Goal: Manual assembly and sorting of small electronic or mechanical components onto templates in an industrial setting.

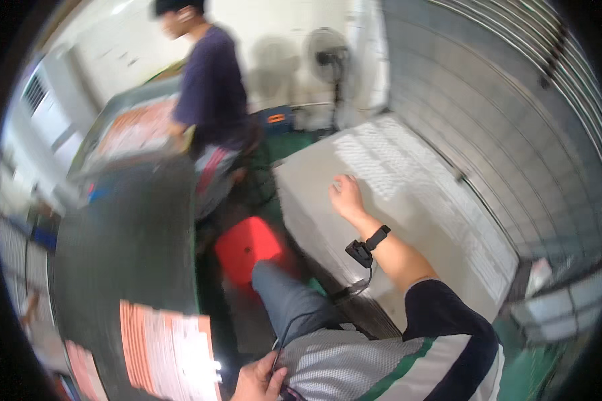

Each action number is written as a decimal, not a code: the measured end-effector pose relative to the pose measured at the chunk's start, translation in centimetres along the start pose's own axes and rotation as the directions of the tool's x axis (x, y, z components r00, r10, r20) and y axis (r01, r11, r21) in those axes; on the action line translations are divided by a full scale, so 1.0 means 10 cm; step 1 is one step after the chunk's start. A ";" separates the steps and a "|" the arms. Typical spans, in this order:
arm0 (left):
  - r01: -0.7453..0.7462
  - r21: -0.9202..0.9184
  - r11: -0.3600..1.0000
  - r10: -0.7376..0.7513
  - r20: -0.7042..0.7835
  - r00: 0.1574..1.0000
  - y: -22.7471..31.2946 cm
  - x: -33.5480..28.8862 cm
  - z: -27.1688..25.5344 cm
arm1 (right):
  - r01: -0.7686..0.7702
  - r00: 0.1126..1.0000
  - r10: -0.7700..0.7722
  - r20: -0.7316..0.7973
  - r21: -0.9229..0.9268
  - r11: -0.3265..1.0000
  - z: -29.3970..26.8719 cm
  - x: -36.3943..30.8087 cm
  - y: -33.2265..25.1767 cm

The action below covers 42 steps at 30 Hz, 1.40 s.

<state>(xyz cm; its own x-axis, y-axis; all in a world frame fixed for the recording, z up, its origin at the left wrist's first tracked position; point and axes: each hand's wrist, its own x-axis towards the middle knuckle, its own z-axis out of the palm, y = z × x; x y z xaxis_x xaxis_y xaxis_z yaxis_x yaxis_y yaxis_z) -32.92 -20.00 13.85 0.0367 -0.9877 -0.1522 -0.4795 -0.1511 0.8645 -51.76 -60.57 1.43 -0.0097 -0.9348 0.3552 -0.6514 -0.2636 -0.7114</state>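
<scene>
The left grip (257, 379) is positioned at the lower edge of the view, beside the grey shirt (334, 361); its thumb and fingers are closed on a thin black cable (285, 334), which curves upward across the grey trousers (291, 297). The right grip (346, 197) extends over the light grey surface (308, 187), near the rows of white pieces (374, 160) along that surface; its fingers are curled, but whether they grasp anything, or touch the surface, cannot be determined. A black strap (379, 236) encircles the right wrist and carries a small black device (360, 254), from which a cable leads downward; whether it joins the cable in the left grip cannot be determined. A red stool (244, 244) stands between the light grey surface and the dark surface (127, 247) at left. Orange-and-white sheets (167, 347) lie on the near end of the dark surface. Beyond its far end, a co-worker in a purple shirt (214, 87) stands beside a tray (87, 167) containing similar sheets. A pedestal fan (326, 57) stands near the back wall
</scene>
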 end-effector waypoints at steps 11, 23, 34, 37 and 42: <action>-0.285 0.061 0.957 0.286 -0.390 0.875 -0.04 -1.17 0.36 | 0.507 -0.113 -0.778 0.618 0.709 0.490 1.52 -2.35 -3.42; -0.095 -0.068 0.993 0.022 -0.695 0.718 -0.03 -1.74 0.86 | 0.708 -0.311 -0.819 0.482 0.692 0.138 1.81 -4.70 -3.98; -0.232 -0.163 0.959 0.094 -0.590 0.802 -0.28 -1.66 0.60 | 0.523 -0.338 -0.691 0.639 0.738 0.426 1.76 -3.15 -4.74; -0.302 -0.158 0.940 0.172 -0.544 0.821 -0.37 -1.54 0.50 | 0.642 -0.219 -0.653 0.725 0.611 0.464 1.53 -2.34 -5.01; -0.314 -0.096 0.945 0.277 -0.281 0.919 -0.42 -1.24 0.17 | 0.741 -0.009 -0.713 0.701 0.483 0.466 0.90 -1.29 -5.08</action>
<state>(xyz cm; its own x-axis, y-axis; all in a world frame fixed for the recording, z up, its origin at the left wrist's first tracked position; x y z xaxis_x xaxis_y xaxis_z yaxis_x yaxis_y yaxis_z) -32.82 -7.07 11.30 0.1472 -0.9611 0.2339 -0.3807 0.1632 0.9102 -11.73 -37.29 27.51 0.9964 0.0294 0.0791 0.0561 -0.9308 -0.3612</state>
